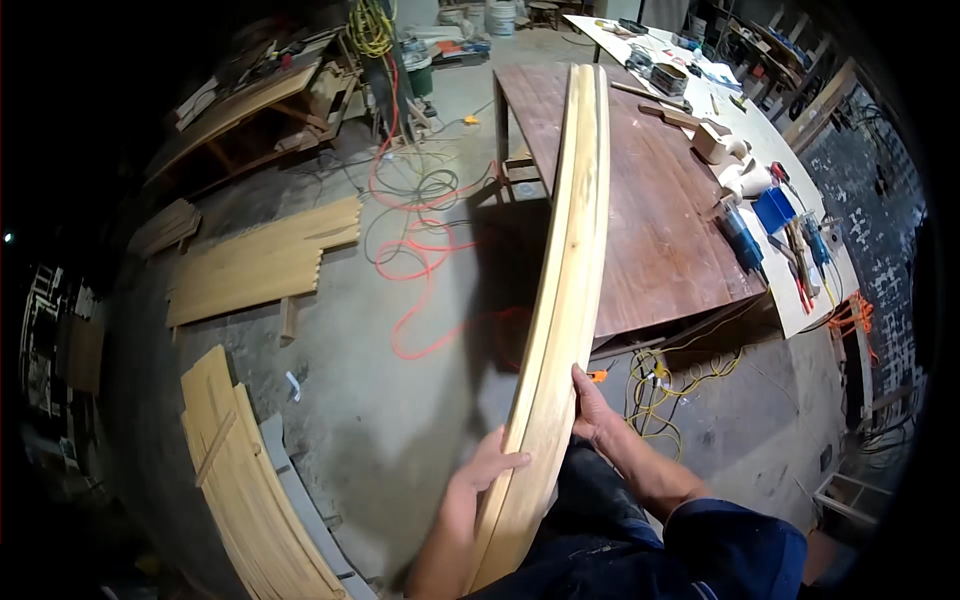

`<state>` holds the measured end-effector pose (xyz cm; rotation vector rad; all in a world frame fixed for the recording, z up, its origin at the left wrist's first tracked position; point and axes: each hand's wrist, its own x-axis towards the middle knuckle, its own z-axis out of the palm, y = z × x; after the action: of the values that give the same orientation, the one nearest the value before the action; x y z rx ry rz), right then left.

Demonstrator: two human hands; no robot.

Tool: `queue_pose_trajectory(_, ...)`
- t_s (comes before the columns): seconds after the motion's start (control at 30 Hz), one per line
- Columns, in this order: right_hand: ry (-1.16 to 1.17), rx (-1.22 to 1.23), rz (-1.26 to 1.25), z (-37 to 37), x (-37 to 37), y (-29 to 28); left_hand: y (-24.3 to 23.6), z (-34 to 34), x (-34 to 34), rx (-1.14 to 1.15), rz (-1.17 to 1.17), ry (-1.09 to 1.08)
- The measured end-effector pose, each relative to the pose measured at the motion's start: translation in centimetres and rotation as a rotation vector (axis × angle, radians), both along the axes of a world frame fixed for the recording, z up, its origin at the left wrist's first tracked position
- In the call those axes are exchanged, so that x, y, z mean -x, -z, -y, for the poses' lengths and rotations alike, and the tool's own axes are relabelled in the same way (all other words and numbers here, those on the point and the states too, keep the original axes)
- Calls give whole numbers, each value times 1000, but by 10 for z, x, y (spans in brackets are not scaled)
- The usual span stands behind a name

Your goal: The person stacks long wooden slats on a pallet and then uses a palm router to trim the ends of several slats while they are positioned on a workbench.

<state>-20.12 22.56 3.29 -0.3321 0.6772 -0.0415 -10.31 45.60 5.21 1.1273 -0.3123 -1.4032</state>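
We've got both hands on the long pale boards (577,220), left hand (488,465) gripping the left edge with its thumb on top, right hand (595,411) gripping the right edge, with most fingers on both tucked out of sight, so we can't tell exactly how far they're spread. The boards run from us across the brown worktop's (660,235) left edge to its far edge, and a blue power tool (740,240) sits by its near right corner.

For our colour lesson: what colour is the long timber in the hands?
The long timber is pale yellow with darker streaks, clearest in the head view.
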Motion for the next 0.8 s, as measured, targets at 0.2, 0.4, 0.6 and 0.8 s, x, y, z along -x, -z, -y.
queue_pose_trajectory(0.2,-92,240,-163,105,11,17,51,105,16,-13,-104,-42)
queue_pose_trajectory(0.4,-579,678,-513,220,33,16,72,186,43,-11,-278,-107)
queue_pose_trajectory(0.6,-678,718,-528,262,34,-30,66,230,59,-209,-54,-91)
queue_pose_trajectory(0.8,-465,671,-485,239,84,14,60,216,70,-354,299,-150)
